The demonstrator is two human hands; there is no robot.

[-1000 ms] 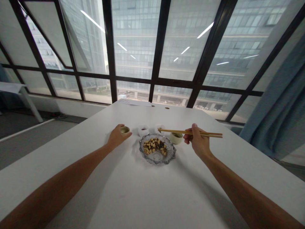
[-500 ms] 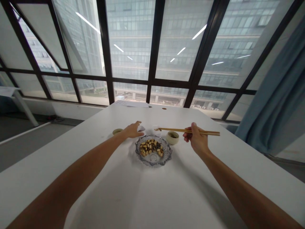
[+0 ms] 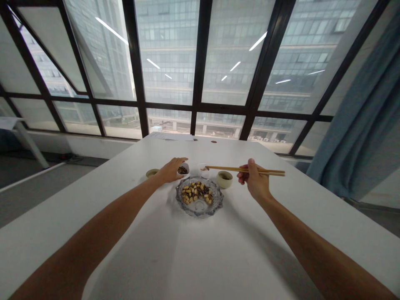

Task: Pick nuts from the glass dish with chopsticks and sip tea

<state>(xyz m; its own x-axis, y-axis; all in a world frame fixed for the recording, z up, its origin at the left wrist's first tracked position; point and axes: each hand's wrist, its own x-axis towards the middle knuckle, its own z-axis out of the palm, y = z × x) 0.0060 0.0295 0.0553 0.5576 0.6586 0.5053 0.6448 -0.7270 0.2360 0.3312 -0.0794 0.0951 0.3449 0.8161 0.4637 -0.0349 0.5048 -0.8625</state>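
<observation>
While the right hand [image 3: 254, 182] grips a pair of wooden chopsticks [image 3: 231, 168] right of centre, sticks nearly level and pointing left, the left hand [image 3: 170, 170] is closed on a small white cup [image 3: 186, 174] just left of centre, thumb to the near side, fingertips to the far side. Dark seed-like bits [image 3: 182, 170] in that cup; whether its base touches the worktop [image 3: 200, 258], cannot tell. Chopstick tips close together at a second white cup [image 3: 202, 170] mid-frame, pale against the white surface; brownish scraps show by the tips, too small to name. Glass dish [image 3: 200, 205], scalloped rim, just below both white cups at frame centre: tan shelled nuts [image 3: 195, 192] and darker pieces heaped toward its upper part, bare glass lower down. One pale green cup [image 3: 224, 180] just beside the dish's upper right edge; another green cup [image 3: 151, 172] left of the left hand, partly hidden by it. Farther up the frame: white papers [image 3: 173, 136], a small brown disc [image 3: 213, 141]. Dark-framed windows [image 3: 170, 54] beyond; blue curtain [image 3: 356, 125] at the right.
</observation>
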